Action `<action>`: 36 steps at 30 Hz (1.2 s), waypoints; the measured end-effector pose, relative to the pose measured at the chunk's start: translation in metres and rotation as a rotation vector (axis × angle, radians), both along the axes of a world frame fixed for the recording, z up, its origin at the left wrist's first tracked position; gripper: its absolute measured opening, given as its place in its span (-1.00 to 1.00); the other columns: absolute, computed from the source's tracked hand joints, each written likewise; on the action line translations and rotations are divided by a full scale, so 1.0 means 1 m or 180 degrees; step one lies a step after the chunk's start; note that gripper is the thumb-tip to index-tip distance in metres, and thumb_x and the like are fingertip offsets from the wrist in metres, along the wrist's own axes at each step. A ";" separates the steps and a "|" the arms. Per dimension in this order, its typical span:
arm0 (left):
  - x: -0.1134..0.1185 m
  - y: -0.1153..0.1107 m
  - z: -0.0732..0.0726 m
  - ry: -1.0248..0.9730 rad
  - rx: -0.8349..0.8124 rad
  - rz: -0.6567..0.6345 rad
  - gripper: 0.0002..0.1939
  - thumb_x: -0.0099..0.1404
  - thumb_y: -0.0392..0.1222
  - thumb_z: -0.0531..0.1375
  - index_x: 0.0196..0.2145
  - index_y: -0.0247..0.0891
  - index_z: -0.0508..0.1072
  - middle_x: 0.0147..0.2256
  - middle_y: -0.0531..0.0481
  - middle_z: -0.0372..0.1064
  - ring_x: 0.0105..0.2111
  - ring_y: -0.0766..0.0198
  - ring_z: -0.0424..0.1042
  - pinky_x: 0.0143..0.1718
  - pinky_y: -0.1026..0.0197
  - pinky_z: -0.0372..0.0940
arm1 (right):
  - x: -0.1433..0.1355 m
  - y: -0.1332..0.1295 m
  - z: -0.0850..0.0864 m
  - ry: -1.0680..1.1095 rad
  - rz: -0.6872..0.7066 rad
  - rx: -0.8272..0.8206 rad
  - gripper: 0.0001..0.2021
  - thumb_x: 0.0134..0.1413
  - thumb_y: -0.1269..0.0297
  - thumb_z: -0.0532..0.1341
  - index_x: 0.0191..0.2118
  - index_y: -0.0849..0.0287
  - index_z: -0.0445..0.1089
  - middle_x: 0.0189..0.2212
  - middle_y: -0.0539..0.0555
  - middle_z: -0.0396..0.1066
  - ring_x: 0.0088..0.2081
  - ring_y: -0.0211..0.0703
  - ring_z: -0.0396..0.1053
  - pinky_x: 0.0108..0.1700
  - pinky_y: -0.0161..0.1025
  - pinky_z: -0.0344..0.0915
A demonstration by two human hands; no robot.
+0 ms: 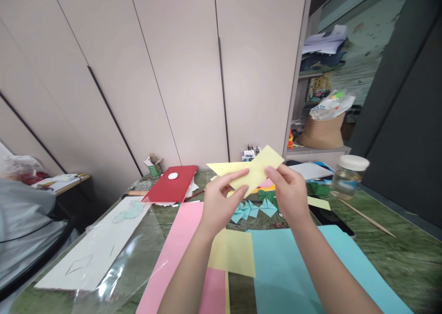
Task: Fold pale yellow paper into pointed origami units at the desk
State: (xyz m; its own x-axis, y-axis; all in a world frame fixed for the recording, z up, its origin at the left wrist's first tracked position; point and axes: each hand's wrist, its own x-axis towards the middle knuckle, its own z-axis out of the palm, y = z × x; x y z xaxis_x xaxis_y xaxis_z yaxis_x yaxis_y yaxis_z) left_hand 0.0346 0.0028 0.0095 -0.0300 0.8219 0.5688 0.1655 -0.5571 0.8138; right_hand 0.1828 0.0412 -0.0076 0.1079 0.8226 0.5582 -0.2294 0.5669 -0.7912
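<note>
A folded piece of pale yellow paper (265, 163) is held up above the table between my two hands. My left hand (221, 201) pinches its lower left part between thumb and fingers. On the right side, my right hand (292, 192) grips its edge with the thumb in front. Below lie a yellow sheet (238, 254), a pink sheet (184, 226) and blue sheets (283, 263). Several small folded blue pieces (267, 207) sit just behind my hands, near dark green folded paper (267, 195).
A red folder (171, 185) with a white round object lies at the back left, beside a white drawing sheet (100, 245) and clear plastic. At right are a lidded jar (347, 178), a wooden stick (368, 218) and a dark phone (334, 223).
</note>
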 end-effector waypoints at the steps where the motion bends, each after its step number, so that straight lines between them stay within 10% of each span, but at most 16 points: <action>1: -0.001 0.000 0.000 -0.0004 -0.0014 -0.0018 -0.70 0.11 -0.31 0.26 -0.16 -0.20 0.55 -0.14 -0.07 0.52 -0.25 0.23 0.50 -0.36 0.34 0.40 | 0.001 0.001 0.000 0.0063 -0.0092 -0.0004 -0.83 0.02 0.15 0.27 -0.43 0.15 0.47 -0.52 -0.02 0.41 -0.38 -0.21 0.32 -0.32 -0.32 0.24; 20: -0.003 0.003 -0.002 -0.0180 -0.0489 -0.0231 -0.65 0.06 -0.21 0.31 -0.14 -0.24 0.55 -0.21 -0.11 0.51 -0.49 0.38 0.34 -0.47 0.34 0.33 | 0.005 0.002 0.001 -0.0117 -0.1160 0.0195 -0.65 0.11 0.12 0.18 -0.59 0.16 0.17 -0.64 -0.10 0.08 -0.54 -0.31 0.04 -0.47 -0.33 0.02; 29: -0.006 0.003 -0.001 -0.0126 -0.0440 -0.0030 -0.64 0.08 -0.18 0.31 -0.12 -0.21 0.55 -0.27 -0.08 0.52 -0.53 0.42 0.29 -0.55 0.38 0.26 | 0.011 0.003 0.004 -0.0689 -0.0104 0.0175 -0.66 0.09 0.05 0.17 -0.55 0.19 0.37 -0.53 0.01 0.36 -0.42 -0.18 0.27 -0.32 -0.25 0.17; 36: -0.004 0.001 0.004 -0.0190 -0.0415 -0.0012 -0.62 0.06 -0.17 0.32 -0.12 -0.25 0.54 -0.26 -0.10 0.53 -0.52 0.38 0.35 -0.54 0.35 0.29 | 0.005 -0.003 0.006 -0.1185 -0.0527 0.0040 -0.66 0.04 0.13 0.23 -0.64 0.18 0.27 -0.60 -0.03 0.32 -0.48 -0.22 0.24 -0.37 -0.27 0.14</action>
State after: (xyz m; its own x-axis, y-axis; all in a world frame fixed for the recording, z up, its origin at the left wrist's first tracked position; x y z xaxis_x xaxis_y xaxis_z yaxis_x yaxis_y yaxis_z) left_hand 0.0309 0.0035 0.0134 -0.0575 0.8889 0.4544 0.1127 -0.4465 0.8877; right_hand 0.1882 0.0384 -0.0015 0.0270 0.8040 0.5941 0.1666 0.5824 -0.7957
